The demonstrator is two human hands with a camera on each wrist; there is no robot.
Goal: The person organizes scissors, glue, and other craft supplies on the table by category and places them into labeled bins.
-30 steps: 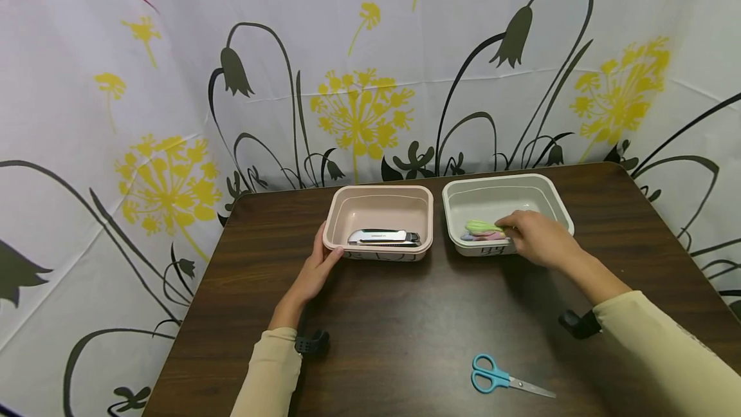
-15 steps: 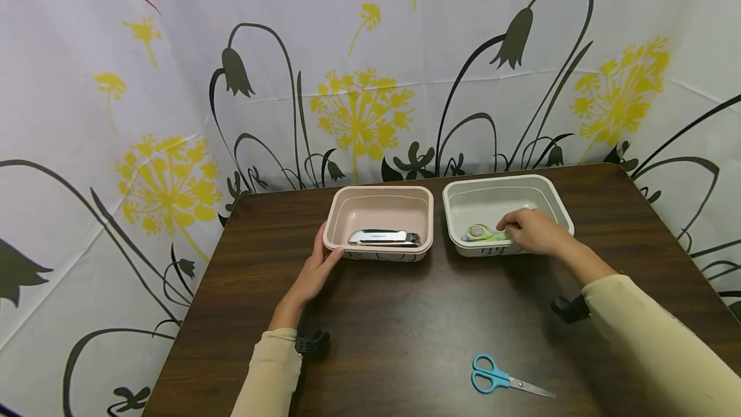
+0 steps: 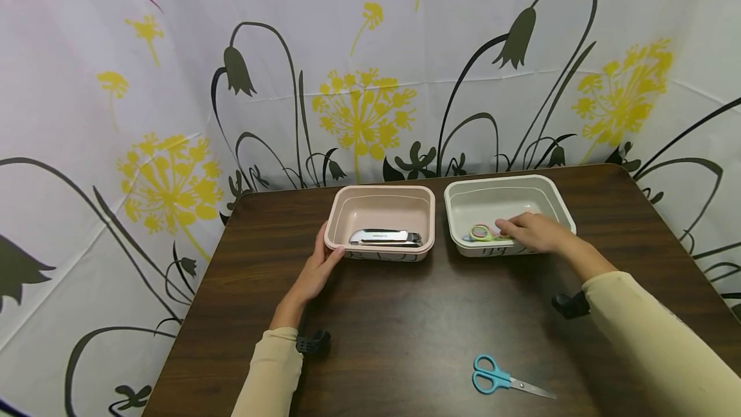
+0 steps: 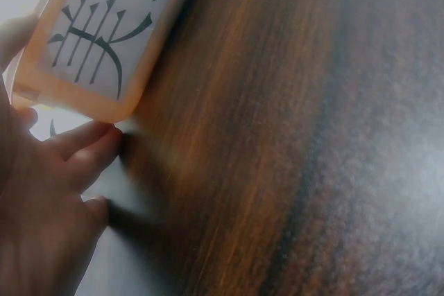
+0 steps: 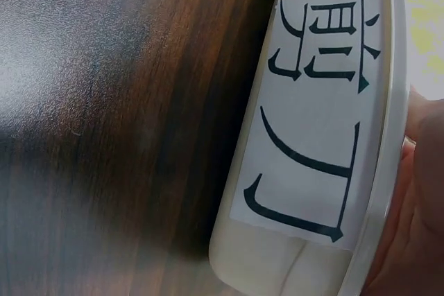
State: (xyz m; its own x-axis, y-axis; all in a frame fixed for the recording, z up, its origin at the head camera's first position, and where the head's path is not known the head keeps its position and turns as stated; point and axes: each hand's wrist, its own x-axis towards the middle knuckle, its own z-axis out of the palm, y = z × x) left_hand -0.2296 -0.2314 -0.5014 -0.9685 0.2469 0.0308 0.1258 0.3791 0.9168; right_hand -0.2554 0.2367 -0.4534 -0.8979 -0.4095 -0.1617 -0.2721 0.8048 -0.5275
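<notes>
My left hand (image 3: 316, 267) grips the left front corner of a pink plastic bin (image 3: 384, 192), thumb at its rim and fingers along its side. Inside that bin lies a white-and-black box cutter (image 3: 385, 237). My right hand (image 3: 535, 231) reaches over the front rim of a pale grey bin (image 3: 500, 184), fingers stretched out above small scissors (image 3: 482, 232) with green and pink handles, partly covered by the hand. In the right wrist view, the bin's wall (image 5: 305, 123) bears a label and hides much of the right hand (image 5: 409, 220).
Blue-handled scissors (image 3: 492, 375) lie on the dark wooden table (image 3: 393, 327) near the front, blades pointing right. A flowered curtain (image 3: 359, 31) hangs behind the table's back edge. The two bins stand side by side with a narrow gap.
The green and pink scissors have turned and settled in the grey bin, and the right hand's fingers have loosened and flattened over them. The left hand keeps its place on the pink bin.
</notes>
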